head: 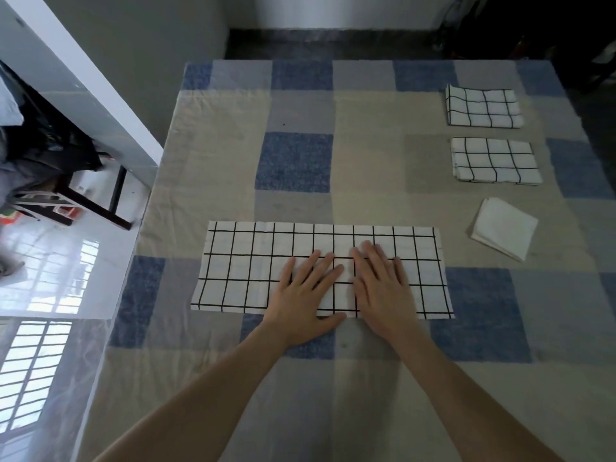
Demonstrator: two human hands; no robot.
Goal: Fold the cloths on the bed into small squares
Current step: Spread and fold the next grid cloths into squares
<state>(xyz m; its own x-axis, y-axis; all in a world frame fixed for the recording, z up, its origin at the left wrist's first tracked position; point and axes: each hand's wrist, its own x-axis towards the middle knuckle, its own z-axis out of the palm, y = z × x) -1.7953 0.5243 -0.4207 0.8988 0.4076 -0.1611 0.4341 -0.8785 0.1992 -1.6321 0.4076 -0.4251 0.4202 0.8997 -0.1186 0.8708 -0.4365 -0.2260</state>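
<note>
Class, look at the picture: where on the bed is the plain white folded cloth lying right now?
In the head view, the plain white folded cloth lies on the right side of the bed, just nearer than the two folded checked cloths and beyond the long checked cloth's right end.

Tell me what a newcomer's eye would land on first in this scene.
First, the long white cloth with a black grid, spread flat across the near middle of the blue, grey and beige checked bedspread, with the left hand and right hand pressed flat on it, side by side. Next, the far right: two folded black-grid cloths and a plain white folded cloth lying in a row.
</note>
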